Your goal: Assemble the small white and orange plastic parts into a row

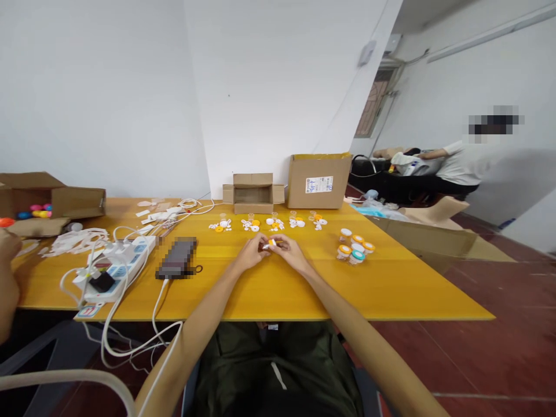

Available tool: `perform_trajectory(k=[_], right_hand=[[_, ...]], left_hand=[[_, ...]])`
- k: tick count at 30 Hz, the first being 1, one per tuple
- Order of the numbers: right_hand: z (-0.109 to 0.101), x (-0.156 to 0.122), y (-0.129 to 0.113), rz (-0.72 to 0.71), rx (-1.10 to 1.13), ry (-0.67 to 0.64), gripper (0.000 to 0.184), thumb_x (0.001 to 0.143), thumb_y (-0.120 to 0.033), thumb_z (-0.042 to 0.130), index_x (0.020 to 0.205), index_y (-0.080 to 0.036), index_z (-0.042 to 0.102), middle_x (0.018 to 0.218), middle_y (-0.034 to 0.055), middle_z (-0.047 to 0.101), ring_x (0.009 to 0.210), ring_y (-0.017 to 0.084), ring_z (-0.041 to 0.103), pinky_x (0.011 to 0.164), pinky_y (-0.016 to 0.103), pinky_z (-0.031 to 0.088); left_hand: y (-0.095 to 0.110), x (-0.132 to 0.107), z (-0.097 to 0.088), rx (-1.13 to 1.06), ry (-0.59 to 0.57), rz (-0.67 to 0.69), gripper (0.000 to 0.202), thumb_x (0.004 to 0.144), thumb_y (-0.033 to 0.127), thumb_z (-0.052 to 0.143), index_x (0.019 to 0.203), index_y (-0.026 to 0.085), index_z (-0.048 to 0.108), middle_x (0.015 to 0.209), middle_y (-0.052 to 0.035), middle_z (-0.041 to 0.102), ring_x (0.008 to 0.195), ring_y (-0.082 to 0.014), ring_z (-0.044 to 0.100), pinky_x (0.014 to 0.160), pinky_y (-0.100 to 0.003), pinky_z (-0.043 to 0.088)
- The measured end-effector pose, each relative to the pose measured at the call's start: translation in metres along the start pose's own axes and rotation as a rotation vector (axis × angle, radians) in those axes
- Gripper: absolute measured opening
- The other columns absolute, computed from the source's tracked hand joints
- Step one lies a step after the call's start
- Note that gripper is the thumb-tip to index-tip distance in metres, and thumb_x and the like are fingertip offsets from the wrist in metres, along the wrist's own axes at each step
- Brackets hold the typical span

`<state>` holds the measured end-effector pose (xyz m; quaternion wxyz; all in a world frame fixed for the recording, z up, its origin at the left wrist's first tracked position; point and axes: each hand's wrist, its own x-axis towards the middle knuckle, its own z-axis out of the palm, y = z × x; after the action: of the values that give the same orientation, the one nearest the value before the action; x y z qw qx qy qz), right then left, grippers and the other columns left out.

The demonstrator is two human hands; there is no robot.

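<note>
Over the middle of the table, my left hand [252, 252] and my right hand [290, 252] meet with bent fingers around a small jar with an orange-and-white lid [271, 243]. Its clear body is mostly hidden by the fingers. Just beyond the hands runs a row of small clear cups [275, 216], with piles of small white pieces [252, 223] and loose orange and white lid parts [219, 229]. To the right stands a group of several clear jars [344, 251] with orange, white and teal lids.
An open small carton [253, 200] and a large cardboard box [319, 182] stand at the back. On the left are a power strip [125, 269] with cables, a phone [177, 258], and a box [82, 201] near coloured balls. A hand [8, 249] shows at the left edge. A person [469, 156] sits far right.
</note>
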<state>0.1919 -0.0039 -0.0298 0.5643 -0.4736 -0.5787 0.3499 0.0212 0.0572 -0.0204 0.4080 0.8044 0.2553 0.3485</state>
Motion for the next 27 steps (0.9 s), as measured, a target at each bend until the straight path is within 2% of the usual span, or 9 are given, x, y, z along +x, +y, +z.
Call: perform_trajectory(k=[6,9,14,20,23,27], right_hand=[[-0.002,0.002,0.001,-0.002,0.051,0.006,0.037,0.067,-0.048,0.083,0.094,-0.025,0.069,0.097,0.003,0.074,0.093,0.022,0.07,0.087,0.037,0.058],[-0.001,0.001,-0.002,-0.006,0.075,0.013,0.039,0.066,-0.048,0.084,0.093,-0.025,0.068,0.096,0.0019,0.072,0.091,0.021,0.069,0.087,0.036,0.057],[0.003,-0.002,-0.007,-0.024,0.083,0.003,0.04,0.066,-0.047,0.084,0.093,-0.025,0.065,0.095,0.0008,0.071,0.091,0.021,0.07,0.089,0.037,0.057],[0.007,-0.003,-0.005,-0.037,0.005,0.021,0.037,0.068,-0.043,0.082,0.096,-0.025,0.065,0.099,0.002,0.072,0.093,0.021,0.07,0.09,0.037,0.058],[0.007,-0.003,-0.004,-0.038,-0.028,0.031,0.037,0.069,-0.041,0.081,0.098,-0.025,0.065,0.1,0.0023,0.073,0.093,0.02,0.07,0.087,0.035,0.059],[0.006,-0.002,-0.003,-0.048,-0.048,0.044,0.034,0.072,-0.04,0.078,0.1,-0.025,0.066,0.102,0.0032,0.074,0.093,0.02,0.07,0.087,0.035,0.059]], left_hand=[[-0.002,0.003,-0.002,-0.172,-0.034,-0.052,0.023,0.078,0.033,0.075,0.089,0.021,0.059,0.081,0.0016,0.068,0.081,-0.0169,0.066,0.081,-0.031,0.052],[0.0,0.005,-0.004,-0.236,-0.044,-0.067,0.028,0.081,0.044,0.074,0.087,0.02,0.06,0.082,-0.0005,0.07,0.084,-0.0182,0.067,0.083,-0.032,0.052],[0.004,0.005,-0.004,-0.255,-0.039,-0.115,0.037,0.087,0.058,0.064,0.085,0.021,0.057,0.07,0.001,0.066,0.074,-0.018,0.066,0.079,-0.032,0.052],[0.004,0.004,-0.005,-0.007,0.087,-0.093,0.045,0.093,0.059,0.052,0.069,0.021,0.055,0.068,0.0013,0.062,0.073,-0.0184,0.06,0.074,-0.031,0.05],[0.005,0.004,-0.006,0.051,0.107,-0.088,0.044,0.095,0.057,0.049,0.072,0.02,0.058,0.07,0.0003,0.064,0.076,-0.0197,0.06,0.074,-0.031,0.05],[0.009,0.002,-0.005,0.029,0.084,-0.083,0.031,0.097,0.044,0.048,0.08,0.021,0.061,0.077,0.0008,0.067,0.077,-0.0184,0.063,0.08,-0.03,0.051]])
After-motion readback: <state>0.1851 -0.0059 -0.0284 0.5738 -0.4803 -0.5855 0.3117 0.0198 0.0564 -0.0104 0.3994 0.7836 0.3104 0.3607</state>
